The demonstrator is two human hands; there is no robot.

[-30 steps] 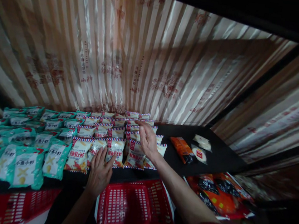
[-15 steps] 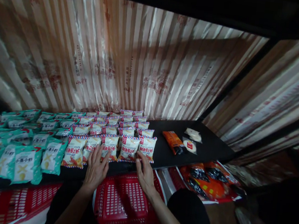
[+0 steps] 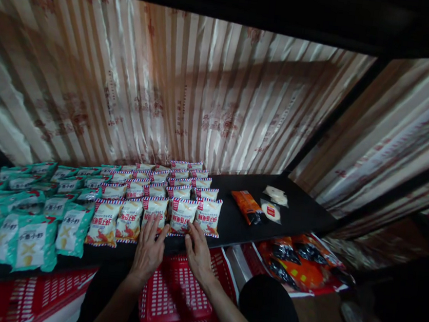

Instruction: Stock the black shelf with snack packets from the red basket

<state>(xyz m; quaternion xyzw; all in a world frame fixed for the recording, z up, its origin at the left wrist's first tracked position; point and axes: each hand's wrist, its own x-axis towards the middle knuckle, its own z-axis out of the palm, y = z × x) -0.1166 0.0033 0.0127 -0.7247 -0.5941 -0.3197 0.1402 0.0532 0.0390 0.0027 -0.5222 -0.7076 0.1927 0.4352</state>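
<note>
Several white snack bags with red lettering and striped edges stand in rows on a black shelf (image 3: 226,229). My left hand (image 3: 148,251) has its fingers spread against the lower front of one snack bag (image 3: 155,207) in the front row. Just right of it, my right hand (image 3: 199,255) reaches up with fingers apart, its tips at the lower edge between a middle snack bag (image 3: 183,212) and the rightmost snack bag (image 3: 208,214). Neither hand is wrapped around a bag. To the left, teal snack bags (image 3: 30,243) stand in similar rows.
An orange packet (image 3: 247,206) and clear packets with round white pieces (image 3: 270,211) lie on the shelf's right. Below are a red basket (image 3: 178,291), another red basket (image 3: 34,293) and a container of orange packages (image 3: 303,264). A striped curtain (image 3: 206,93) hangs behind.
My left hand has shifted right to the neighbouring front bag. My right hand has moved slightly left, toward the middle bag. The view has tilted a little.
</note>
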